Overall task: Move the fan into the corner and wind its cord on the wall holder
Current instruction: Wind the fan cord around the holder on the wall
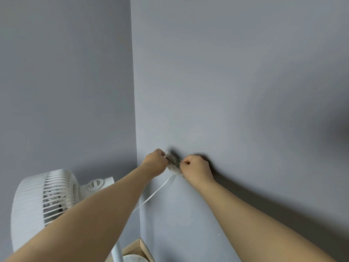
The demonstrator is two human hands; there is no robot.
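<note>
Left hand [155,163] curls around the small round white wall holder [172,164], while the right hand [196,170] pinches the thin flat white cord [156,191] against its far side. Light, limp and probably slick, it wants pinching close to the holder. Its slack trails down to the white slatted fan [45,197], which stands in the corner of the grey walls [226,91].
</note>
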